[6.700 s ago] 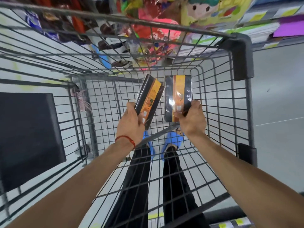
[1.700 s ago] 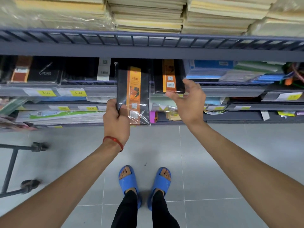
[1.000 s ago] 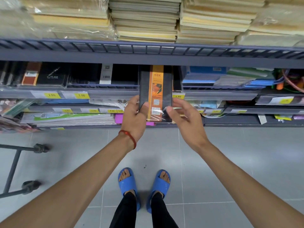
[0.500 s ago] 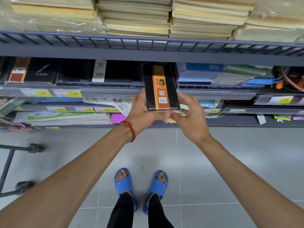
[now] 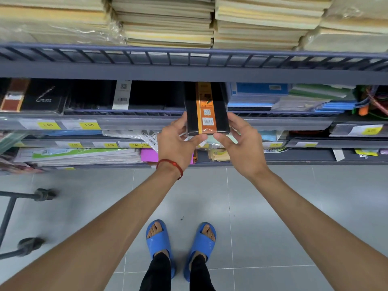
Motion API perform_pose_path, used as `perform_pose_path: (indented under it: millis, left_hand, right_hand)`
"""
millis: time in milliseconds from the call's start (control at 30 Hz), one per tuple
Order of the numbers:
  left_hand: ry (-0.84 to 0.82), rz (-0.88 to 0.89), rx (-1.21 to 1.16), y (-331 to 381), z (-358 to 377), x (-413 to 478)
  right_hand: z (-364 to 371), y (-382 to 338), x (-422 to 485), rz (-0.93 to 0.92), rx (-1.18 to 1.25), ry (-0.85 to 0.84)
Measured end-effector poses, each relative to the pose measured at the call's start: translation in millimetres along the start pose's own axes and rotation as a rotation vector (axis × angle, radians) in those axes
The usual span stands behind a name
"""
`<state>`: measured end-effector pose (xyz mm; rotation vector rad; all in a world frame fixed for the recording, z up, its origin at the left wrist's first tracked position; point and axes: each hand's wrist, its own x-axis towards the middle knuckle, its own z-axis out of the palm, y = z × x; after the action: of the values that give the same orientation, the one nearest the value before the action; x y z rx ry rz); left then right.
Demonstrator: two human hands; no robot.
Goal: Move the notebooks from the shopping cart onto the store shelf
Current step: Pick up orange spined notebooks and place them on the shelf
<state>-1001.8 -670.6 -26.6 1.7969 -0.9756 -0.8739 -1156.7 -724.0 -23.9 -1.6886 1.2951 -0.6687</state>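
At the store shelf [image 5: 147, 69], paper stacks [image 5: 168, 22] sat above; both hands' grip was clamped on the black-and-orange notebook [image 5: 206, 110], left hand [image 5: 176, 141] and right hand [image 5: 241, 143] flanking it, half inside the middle tier.

The notebook's [image 5: 206, 110] far end hides under the upper shelf [image 5: 189, 72]; the cart [image 5: 12, 223] is cut off at left.

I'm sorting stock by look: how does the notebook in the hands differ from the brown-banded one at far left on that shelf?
The held notebook has an orange band down its middle; the far-left notebook has a brown band at its left edge. The held one overhangs the shelf rail, gripped by both hands; the other lies fully behind it. Both are black.
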Motion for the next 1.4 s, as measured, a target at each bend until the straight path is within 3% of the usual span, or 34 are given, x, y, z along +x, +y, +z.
perform_pose_path:
  millis: [167,367,533,733,867,1067,1200,1400]
  left_hand:
    - [0.092,-0.085,-0.029,-5,7,21]
    - [0.152,-0.034,0.109,1,10,30]
    - [0.109,-0.023,0.228,1,12,35]
    - [0.029,0.047,0.301,-4,5,32]
    - [0.013,0.094,0.335,-7,-11,19]
    - [-0.093,0.230,0.624,3,-65,-11]
    - [-0.065,0.301,0.905,14,-110,-38]
    - [-0.080,0.354,1.062,18,-161,-100]
  right_hand:
    - [4,2,14,0.034,0.028,0.070]
    - [16,9,26,0.056,-0.012,0.159]
    - [18,6,31,0.106,-0.037,0.115]
    - [19,-7,15,0.083,-0.177,0.146]
    - [18,-30,-10,0.073,-0.484,0.234]
    - [20,-73,-49,-0.033,-0.812,0.182]
    - [24,-108,-80,-0.065,-0.893,0.129]
    - [32,-145,-132,-0.143,-0.930,0.064]
